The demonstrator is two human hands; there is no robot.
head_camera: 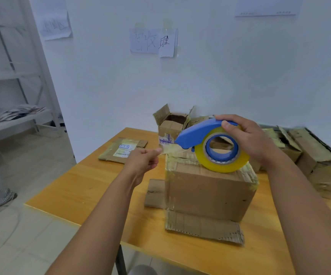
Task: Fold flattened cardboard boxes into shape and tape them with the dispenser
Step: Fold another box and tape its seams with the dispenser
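A folded box (208, 193) stands on the wooden worktop (93, 187). Above its top, the right hand (246, 137) grips the blue tape dispenser (210, 143), and the left hand (142, 159) pinches the pulled-out tape end (167, 149). Behind lie a flattened box (121, 150) and more boxes (172, 124).

Far-right boxes (319, 155): smeared with blur, so we cannot count them.
Flat box label (123, 150): print too small for us.
Shelf (11, 76): cut off at the left.
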